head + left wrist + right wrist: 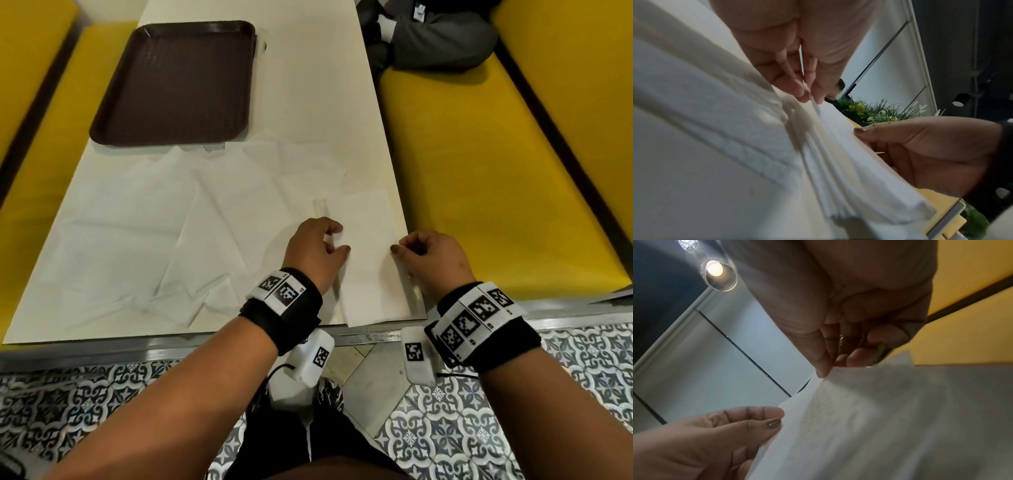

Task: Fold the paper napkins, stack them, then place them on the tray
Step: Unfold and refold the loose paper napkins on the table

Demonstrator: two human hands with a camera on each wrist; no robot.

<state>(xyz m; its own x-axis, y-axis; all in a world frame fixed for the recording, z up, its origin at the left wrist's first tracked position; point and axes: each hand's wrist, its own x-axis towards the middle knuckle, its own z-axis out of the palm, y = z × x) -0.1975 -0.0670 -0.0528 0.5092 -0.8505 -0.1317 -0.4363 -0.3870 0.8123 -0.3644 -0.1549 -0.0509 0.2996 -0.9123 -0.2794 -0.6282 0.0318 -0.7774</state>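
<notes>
A folded white napkin (371, 260) lies at the table's near right corner, its lower edge hanging over the table edge. My left hand (317, 251) pinches its left side between thumb and fingers (807, 91). My right hand (430, 255) pinches its right side (824, 369). Both pinches lift a flap of the napkin (859, 410). Several unfolded white napkins (154, 240) lie spread and overlapping across the left and middle of the table. The brown tray (178, 82) sits at the far left of the table with nothing on it.
The cream table (308, 85) has yellow bench seats (479, 164) on both sides. A person in grey clothing (431, 34) sits on the far right bench. Patterned floor tiles (479, 428) lie below the near table edge.
</notes>
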